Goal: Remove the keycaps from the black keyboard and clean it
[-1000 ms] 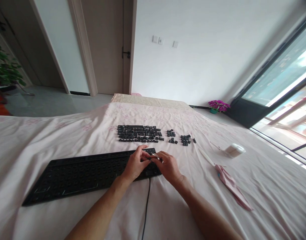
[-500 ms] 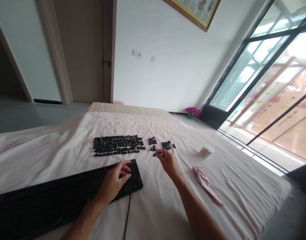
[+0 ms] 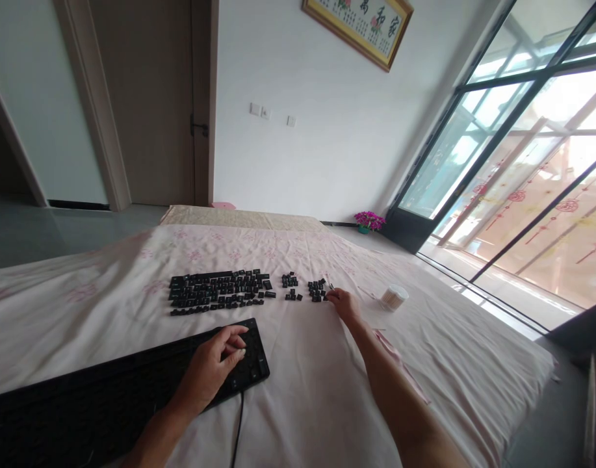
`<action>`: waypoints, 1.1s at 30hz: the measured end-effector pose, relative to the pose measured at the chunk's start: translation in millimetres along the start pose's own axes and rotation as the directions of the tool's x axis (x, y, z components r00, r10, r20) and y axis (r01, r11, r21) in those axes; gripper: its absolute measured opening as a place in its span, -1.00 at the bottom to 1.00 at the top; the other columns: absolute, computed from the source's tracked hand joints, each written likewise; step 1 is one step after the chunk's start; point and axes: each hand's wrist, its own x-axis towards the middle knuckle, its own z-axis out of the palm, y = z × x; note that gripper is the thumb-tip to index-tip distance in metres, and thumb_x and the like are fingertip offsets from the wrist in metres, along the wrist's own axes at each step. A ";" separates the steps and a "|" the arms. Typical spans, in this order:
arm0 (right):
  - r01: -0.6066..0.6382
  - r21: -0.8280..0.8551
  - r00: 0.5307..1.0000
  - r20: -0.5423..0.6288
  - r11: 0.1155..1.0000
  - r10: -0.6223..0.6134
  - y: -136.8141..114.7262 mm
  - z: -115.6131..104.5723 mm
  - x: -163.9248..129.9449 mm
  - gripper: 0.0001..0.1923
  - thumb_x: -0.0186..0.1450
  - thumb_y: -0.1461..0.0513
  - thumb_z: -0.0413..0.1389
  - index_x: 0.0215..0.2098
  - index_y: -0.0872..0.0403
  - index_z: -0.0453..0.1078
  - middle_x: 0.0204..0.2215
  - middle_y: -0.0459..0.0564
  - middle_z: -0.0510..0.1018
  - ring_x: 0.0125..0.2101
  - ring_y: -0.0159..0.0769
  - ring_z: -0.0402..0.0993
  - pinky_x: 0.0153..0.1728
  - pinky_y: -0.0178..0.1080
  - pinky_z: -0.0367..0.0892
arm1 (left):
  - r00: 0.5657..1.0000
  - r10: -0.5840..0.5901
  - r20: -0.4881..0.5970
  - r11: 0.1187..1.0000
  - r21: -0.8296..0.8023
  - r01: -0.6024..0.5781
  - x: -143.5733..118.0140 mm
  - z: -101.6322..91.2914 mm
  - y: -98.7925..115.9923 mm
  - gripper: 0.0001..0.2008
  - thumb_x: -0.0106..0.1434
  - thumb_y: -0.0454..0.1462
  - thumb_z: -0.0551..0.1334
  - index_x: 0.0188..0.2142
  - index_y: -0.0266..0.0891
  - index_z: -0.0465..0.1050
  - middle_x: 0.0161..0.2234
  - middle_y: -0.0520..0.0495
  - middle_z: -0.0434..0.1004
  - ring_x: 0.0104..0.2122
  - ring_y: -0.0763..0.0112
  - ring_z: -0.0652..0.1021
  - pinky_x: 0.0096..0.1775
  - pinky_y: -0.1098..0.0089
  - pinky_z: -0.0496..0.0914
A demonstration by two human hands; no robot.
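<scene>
A long black keyboard (image 3: pixel 107 390) lies at a slant on the bedsheet, and keys are off at least part of it. My left hand (image 3: pixel 212 367) rests over its right end, fingers loosely curled and thumb apart, holding nothing I can see. Beyond it, loose black keycaps (image 3: pixel 220 289) stand in rows, with smaller groups of keycaps (image 3: pixel 290 281) to their right. My right hand (image 3: pixel 345 304) is at the right edge of the rightmost keycap group (image 3: pixel 317 290). Its fingertips are pinched at a dark keycap, partly hidden. A small dark piece (image 3: pixel 331 286) lies just beyond those fingers.
A tub of cotton swabs (image 3: pixel 394 297) stands right of my right hand. A pink cloth (image 3: pixel 400 364) lies partly behind my right forearm. The keyboard's cable (image 3: pixel 238 426) runs toward me over the wrinkled pale sheet (image 3: pixel 298 377). Loose swabs lie near the tub.
My right hand has moved right and forward with a keycap, from in front of the middle group to the rightmost group. My left hand stays on the keyboard. The view has shifted slightly.
</scene>
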 end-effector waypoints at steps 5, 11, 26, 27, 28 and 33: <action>0.012 0.004 1.000 0.027 1.000 -0.013 1.0 5.4 4.7 -0.79 0.19 0.13 0.14 -0.26 -0.03 0.57 -0.32 -0.05 0.63 -0.27 -0.21 0.50 -0.32 -0.31 0.23 | 1.000 -0.012 0.025 1.000 0.019 0.012 -0.8 -1.3 1.3 -0.70 0.17 -0.27 0.17 -0.08 -0.16 0.42 -0.28 -0.01 0.52 -0.35 0.36 0.55 -0.20 0.32 0.44; 0.021 0.026 1.000 0.009 0.999 -0.021 -3.3 0.6 0.4 -0.76 0.19 0.12 0.14 -0.24 -0.01 0.58 -0.33 -0.02 0.63 -0.27 -0.17 0.51 -0.29 -0.29 0.25 | 1.000 -0.007 0.029 1.000 0.024 0.006 -0.2 -1.5 1.0 -0.72 0.18 -0.28 0.16 -0.09 -0.16 0.42 -0.27 -0.02 0.52 -0.34 0.37 0.55 -0.21 0.33 0.44; 0.355 0.338 0.903 0.116 0.872 -0.413 -108.2 -32.9 -84.6 -0.45 0.41 0.00 -0.25 -0.31 0.04 0.53 -0.41 -0.04 0.53 -0.35 -0.28 0.43 -0.23 -0.22 0.31 | 0.993 0.095 -0.074 0.995 0.013 -0.095 -5.7 -6.0 7.6 -0.80 0.23 -0.32 0.15 -0.17 -0.19 0.48 -0.24 -0.02 0.56 -0.25 0.38 0.55 -0.13 0.37 0.42; 0.373 0.361 0.887 0.130 0.855 -0.442 -118.2 -35.9 -95.0 -0.48 0.41 0.01 -0.22 -0.30 0.03 0.53 -0.45 -0.07 0.50 -0.39 -0.30 0.41 -0.28 -0.23 0.31 | 0.991 0.112 -0.076 0.993 0.032 -0.110 -6.5 -6.0 8.6 -0.80 0.23 -0.33 0.15 -0.18 -0.18 0.48 -0.23 -0.02 0.56 -0.24 0.38 0.55 -0.12 0.37 0.41; 0.374 0.405 0.875 0.145 0.835 -0.462 -127.4 -38.4 -104.9 -0.50 0.41 0.02 -0.20 -0.28 0.03 0.52 -0.46 -0.08 0.48 -0.41 -0.33 0.40 -0.31 -0.26 0.32 | 0.989 0.125 -0.073 0.991 0.047 -0.122 -7.2 -6.0 9.6 -0.80 0.23 -0.34 0.15 -0.18 -0.18 0.49 -0.23 -0.01 0.56 -0.25 0.39 0.54 -0.12 0.37 0.40; 0.207 0.691 0.816 0.269 0.693 -0.512 -157.8 -39.4 -140.4 -0.64 0.34 0.06 -0.03 -0.21 0.12 0.49 -0.39 -0.02 0.49 -0.44 -0.38 0.42 -0.43 -0.33 0.39 | 0.989 0.143 -0.025 0.984 0.108 -0.139 -9.2 -6.8 15.2 -0.80 0.23 -0.35 0.15 -0.20 -0.17 0.50 -0.23 0.00 0.55 -0.25 0.39 0.53 -0.14 0.39 0.38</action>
